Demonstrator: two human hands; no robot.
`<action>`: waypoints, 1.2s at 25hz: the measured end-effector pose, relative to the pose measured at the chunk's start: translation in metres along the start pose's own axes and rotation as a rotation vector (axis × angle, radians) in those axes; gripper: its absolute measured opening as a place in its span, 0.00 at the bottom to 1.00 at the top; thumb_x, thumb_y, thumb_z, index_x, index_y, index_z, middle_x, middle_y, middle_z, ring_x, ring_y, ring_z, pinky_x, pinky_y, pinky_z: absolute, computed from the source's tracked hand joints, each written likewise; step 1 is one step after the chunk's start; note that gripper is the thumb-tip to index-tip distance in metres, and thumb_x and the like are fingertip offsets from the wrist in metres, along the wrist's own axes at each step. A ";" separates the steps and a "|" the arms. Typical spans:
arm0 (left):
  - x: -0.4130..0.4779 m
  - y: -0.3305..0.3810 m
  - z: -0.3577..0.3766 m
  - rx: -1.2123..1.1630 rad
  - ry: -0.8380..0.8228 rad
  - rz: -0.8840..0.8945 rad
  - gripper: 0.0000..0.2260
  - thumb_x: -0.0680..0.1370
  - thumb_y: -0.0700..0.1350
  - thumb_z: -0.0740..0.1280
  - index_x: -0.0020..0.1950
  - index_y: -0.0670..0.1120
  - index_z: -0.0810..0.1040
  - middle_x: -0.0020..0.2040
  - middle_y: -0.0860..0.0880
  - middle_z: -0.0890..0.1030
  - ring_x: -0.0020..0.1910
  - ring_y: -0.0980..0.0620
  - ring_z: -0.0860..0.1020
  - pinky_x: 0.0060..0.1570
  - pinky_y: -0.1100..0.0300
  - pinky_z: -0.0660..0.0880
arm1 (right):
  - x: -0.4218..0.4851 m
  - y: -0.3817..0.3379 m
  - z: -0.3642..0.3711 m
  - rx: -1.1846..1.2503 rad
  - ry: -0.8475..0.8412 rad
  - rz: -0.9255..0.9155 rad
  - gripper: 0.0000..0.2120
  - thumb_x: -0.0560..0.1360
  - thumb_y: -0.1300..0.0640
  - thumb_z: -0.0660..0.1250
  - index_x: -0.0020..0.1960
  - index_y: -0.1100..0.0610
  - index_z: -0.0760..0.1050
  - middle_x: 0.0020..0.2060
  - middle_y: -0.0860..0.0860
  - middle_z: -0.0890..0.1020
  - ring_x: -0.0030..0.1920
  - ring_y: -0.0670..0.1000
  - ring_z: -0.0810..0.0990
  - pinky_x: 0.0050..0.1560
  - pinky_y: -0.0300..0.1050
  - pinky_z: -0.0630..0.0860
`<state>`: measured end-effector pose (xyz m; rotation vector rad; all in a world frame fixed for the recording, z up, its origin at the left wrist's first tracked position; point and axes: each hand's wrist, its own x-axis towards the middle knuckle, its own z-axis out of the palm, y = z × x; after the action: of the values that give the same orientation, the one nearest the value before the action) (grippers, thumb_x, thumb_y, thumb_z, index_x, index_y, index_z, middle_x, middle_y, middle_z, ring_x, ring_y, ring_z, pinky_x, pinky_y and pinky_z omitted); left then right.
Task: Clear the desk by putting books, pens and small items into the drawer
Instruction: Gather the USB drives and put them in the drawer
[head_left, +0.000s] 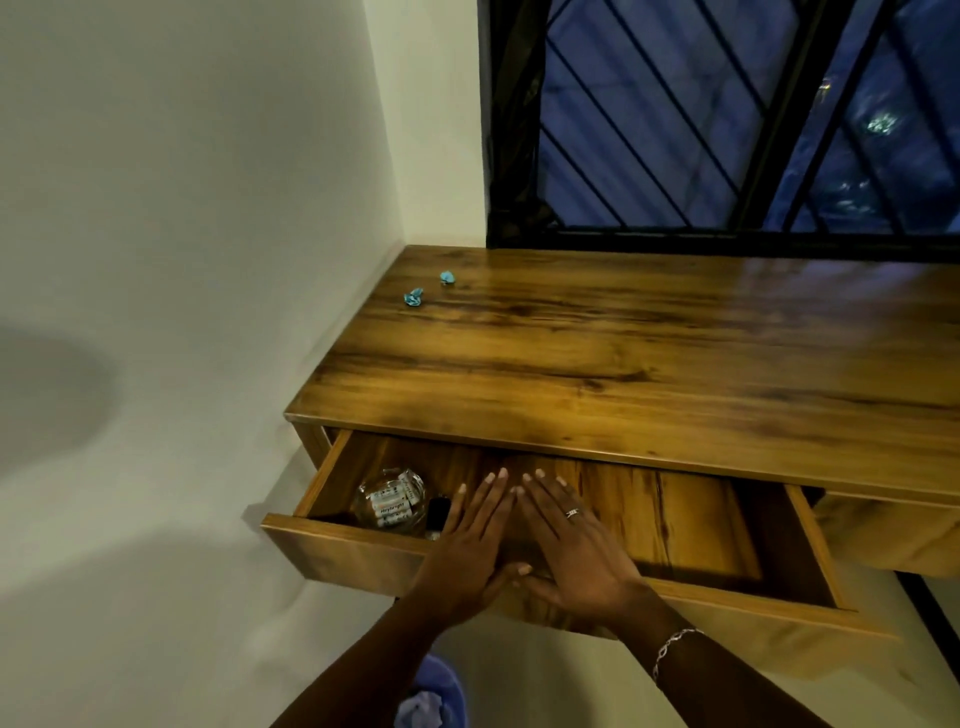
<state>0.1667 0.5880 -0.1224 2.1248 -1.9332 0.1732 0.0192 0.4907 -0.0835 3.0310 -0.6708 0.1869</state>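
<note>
The drawer (675, 519) stands pulled open under the tabletop (623, 353). At its left end sits a glass jar (392, 501) of batteries, with a small dark item (439, 512) just beside it. The left hand (470, 540) and right hand (571, 540) lie flat over the drawer, fingers straight, thumbs touching, holding nothing. Two crumpled blue scraps (414, 296) lie near the tabletop's far left corner.

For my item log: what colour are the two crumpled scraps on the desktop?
The scraps are light blue, clearest in the head view.
</note>
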 end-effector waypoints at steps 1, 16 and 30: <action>0.009 -0.004 0.003 -0.017 0.014 0.009 0.33 0.79 0.64 0.46 0.77 0.47 0.43 0.75 0.43 0.56 0.75 0.49 0.50 0.73 0.54 0.42 | 0.007 0.005 -0.001 0.002 -0.012 0.004 0.38 0.70 0.34 0.53 0.68 0.62 0.64 0.68 0.57 0.70 0.71 0.52 0.58 0.71 0.47 0.44; 0.097 -0.026 0.018 0.133 0.225 -0.033 0.31 0.63 0.51 0.77 0.61 0.47 0.68 0.60 0.49 0.80 0.61 0.50 0.76 0.57 0.48 0.75 | 0.097 0.072 0.027 -0.183 0.312 -0.059 0.29 0.58 0.35 0.72 0.48 0.56 0.81 0.45 0.56 0.83 0.49 0.57 0.83 0.51 0.52 0.79; 0.116 -0.022 0.030 0.226 0.381 -0.080 0.10 0.72 0.46 0.64 0.51 0.47 0.69 0.47 0.48 0.81 0.49 0.50 0.70 0.48 0.53 0.75 | 0.108 0.073 0.045 -0.214 0.513 -0.114 0.31 0.57 0.45 0.79 0.48 0.59 0.66 0.40 0.56 0.82 0.44 0.57 0.83 0.49 0.49 0.80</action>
<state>0.1978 0.4708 -0.1229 2.1071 -1.6677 0.7538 0.0904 0.3764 -0.1141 2.6360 -0.4379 0.7954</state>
